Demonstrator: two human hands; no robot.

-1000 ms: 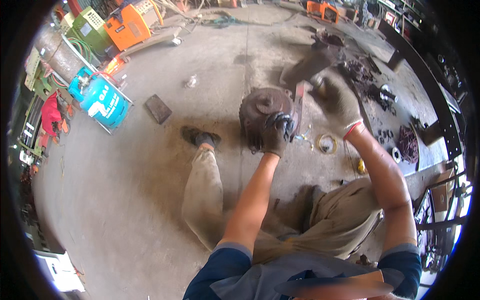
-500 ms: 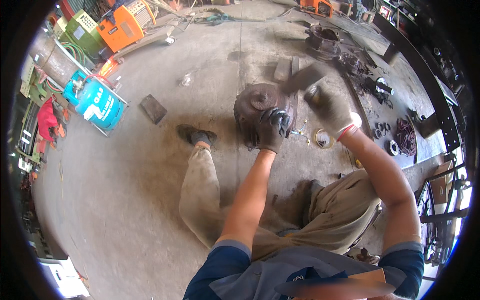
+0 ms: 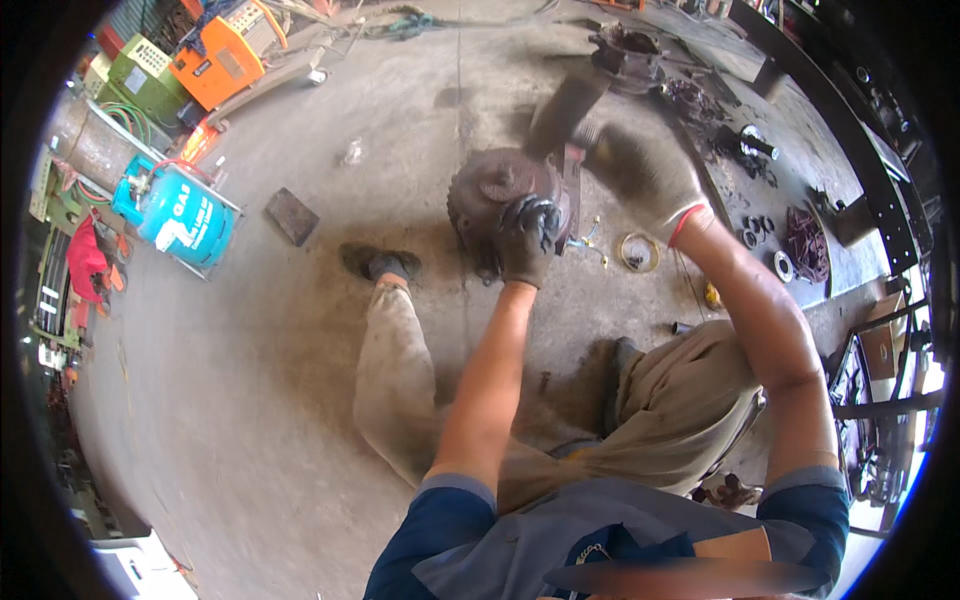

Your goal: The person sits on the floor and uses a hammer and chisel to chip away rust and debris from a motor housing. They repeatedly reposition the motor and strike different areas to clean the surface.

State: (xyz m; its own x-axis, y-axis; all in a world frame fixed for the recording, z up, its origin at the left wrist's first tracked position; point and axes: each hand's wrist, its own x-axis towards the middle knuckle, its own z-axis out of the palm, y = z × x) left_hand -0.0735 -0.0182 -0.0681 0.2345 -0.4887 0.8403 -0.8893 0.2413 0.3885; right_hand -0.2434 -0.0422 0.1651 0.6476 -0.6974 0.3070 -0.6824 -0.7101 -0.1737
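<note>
A round, rusty metal housing with a raised centre sits on the floor in front of me. My left hand, in a dark-fingered glove, is closed against its near right side; whatever lies inside those curled fingers is hidden. In a pale, dirty work glove, my right hand grips a hammer. Motion smears the dark, blocky hammer head, which is raised beyond the housing's far right edge. Its short handle mostly disappears into the glove.
A yellowish ring lies right of the housing. Dark machine parts and small rings spread farther right. A flat metal plate and a blue gas cylinder are left. My legs flank the near floor.
My right hand and the hammer have moved left and farther away relative to the housing. The left hand stays against the housing. The whole view has shifted slightly.
</note>
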